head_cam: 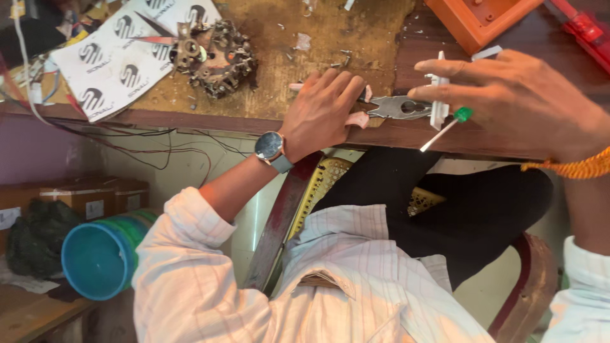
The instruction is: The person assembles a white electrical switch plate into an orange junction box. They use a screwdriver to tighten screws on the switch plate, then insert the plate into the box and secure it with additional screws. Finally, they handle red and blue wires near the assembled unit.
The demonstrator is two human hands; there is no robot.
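I look down on a worn wooden surface (330, 35), its front edge running from nine to three o'clock, a tangled metal part (219, 58) at eleven. My left hand (324, 108) is closed around the pink handles of a pair of pliers (391, 108), long axis pointing toward three o'clock. There my right hand (521, 105), the nearer hand, pinches a small white plastic piece (438, 89) and a green-tipped stick (445, 127) touching the plier nose.
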